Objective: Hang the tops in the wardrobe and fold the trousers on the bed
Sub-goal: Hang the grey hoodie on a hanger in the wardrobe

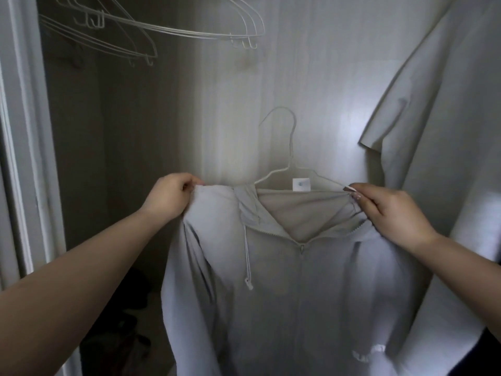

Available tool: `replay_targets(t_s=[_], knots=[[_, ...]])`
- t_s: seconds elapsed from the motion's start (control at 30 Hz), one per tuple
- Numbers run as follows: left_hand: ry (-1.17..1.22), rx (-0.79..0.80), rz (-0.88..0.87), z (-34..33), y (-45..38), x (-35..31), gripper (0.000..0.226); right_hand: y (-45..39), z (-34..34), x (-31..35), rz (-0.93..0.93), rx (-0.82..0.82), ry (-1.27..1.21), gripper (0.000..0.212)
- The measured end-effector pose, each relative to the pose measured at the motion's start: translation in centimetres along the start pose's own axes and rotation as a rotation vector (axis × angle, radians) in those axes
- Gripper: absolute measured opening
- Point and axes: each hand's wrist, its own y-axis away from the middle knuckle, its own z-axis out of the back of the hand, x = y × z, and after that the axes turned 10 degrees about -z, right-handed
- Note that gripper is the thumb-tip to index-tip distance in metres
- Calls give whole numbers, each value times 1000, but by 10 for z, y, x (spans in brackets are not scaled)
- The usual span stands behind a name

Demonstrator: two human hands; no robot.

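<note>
Hoodie (284, 280) on hanger (287, 147) (zip nearly closed), left hand (169, 196), right hand (393, 213) gripping shoulders

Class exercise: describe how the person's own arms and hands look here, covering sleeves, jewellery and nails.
Both forearms are bare, with no sleeves in view. No watch, ring or bracelet shows on the left hand or the right hand. The right hand has long nails with pale tips; the left hand's nails are hidden.

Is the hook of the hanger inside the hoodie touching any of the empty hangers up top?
Apart. The head view shows the hanger in the hoodie with its hook free, bare wardrobe wall between it and the empty hangers above.
</note>
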Motion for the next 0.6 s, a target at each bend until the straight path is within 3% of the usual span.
replay_targets(t_s=[0.1,0.13,0.17,0.27,0.33,0.4,0.5,0.6], knots=[[-235,407,109,-3,0,7,25,-5,-6,5,-50,-33,-93,24],[-269,443,136,-3,2,9,23,-6,-7,5,-70,-47,-122,23],[-226,403,150,-3,3,12,23,-6,-7,6,-93,-61,-155,22],[112,56,111,-4,3,5,22,-9,-10,8,-157,-67,-244,21],[186,48,25,-6,0,-10,23,-12,-11,12,-194,-51,-300,18],[133,79,-99,-13,0,-23,23,-16,-13,17,-207,-19,-346,16],[-23,-34,-314,-16,1,-32,25,-20,-14,24,-166,80,-381,16],[-109,-65,-386,-12,-3,-34,37,-28,-6,23,-137,156,-338,20]])
